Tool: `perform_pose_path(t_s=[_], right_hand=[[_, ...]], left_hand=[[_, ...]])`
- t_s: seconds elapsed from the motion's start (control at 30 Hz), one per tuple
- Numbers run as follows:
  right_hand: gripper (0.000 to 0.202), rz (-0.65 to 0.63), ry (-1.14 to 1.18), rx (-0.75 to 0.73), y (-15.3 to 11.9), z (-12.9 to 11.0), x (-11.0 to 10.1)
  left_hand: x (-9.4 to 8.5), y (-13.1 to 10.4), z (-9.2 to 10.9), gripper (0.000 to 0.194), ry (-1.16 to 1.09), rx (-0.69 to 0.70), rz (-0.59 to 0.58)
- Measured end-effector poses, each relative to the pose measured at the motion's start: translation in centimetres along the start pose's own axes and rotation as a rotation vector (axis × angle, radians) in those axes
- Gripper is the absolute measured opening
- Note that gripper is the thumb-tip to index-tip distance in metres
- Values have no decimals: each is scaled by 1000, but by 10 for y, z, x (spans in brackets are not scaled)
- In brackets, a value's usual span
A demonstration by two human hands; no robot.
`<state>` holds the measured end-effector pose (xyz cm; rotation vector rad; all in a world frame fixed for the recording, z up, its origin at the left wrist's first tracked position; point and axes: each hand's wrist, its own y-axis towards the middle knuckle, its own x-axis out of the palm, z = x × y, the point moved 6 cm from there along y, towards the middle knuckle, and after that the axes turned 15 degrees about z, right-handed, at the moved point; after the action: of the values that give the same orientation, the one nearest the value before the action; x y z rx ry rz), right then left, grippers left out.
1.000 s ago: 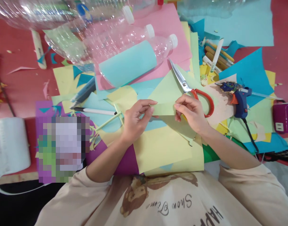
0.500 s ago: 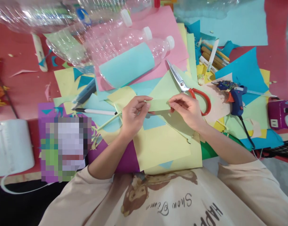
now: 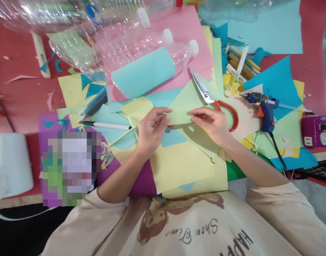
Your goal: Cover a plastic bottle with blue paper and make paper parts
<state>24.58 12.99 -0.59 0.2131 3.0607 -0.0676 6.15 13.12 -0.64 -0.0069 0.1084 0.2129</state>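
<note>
A small strip of light green paper [image 3: 180, 117] is stretched between my two hands above the sheets. My left hand [image 3: 154, 128] pinches its left end between thumb and fingers. At the other end, my right hand [image 3: 212, 124] pinches the strip with thumb and fingertips. Just beyond my right hand lie scissors [image 3: 206, 96] with red handles, resting on a light green sheet [image 3: 185, 94]. Under my wrists is a pale yellow sheet [image 3: 182, 167]. Farther off, a clear plastic bottle [image 3: 181, 55] wrapped in light blue paper [image 3: 145, 73] lies on its side.
A blue glue gun [image 3: 268, 112] lies at the right, near a purple box-shaped device [image 3: 316, 131]. Clear bottles [image 3: 131, 44] crowd the back left. A black-and-white pen [image 3: 106, 125] and blue markers [image 3: 95, 103] are left of my hands. A white pouch [image 3: 12, 165] sits far left.
My right hand's fingertips have shifted slightly left along the paper strip, and the strip is tilted a little differently. Both hands still hold it. The view has shifted slightly.
</note>
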Motion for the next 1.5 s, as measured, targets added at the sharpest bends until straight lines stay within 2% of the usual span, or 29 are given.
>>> perform_pose_path(t_s=[0.2,0.77,1.0,1.3,1.4,1.5], right_hand=[[15,11,-4,-14,1,-1,-1],[23,-81,39,-63,1,-2,3],[24,-95,25,-93,-1,-4,3],[27,-120,-31,-113,-4,-7,5],[28,-119,-40,-121,-4,-8,4],[27,-105,-38,-115,-2,-8,1]], left_hand=[[-1,-1,0,25,-1,5,2],[-4,1,-3,21,-28,-20,31],[-7,4,5,6,31,44,100],[-15,4,3,18,145,151,145],[-15,2,4,18,134,127,140],[-12,1,3,18,114,45,95]])
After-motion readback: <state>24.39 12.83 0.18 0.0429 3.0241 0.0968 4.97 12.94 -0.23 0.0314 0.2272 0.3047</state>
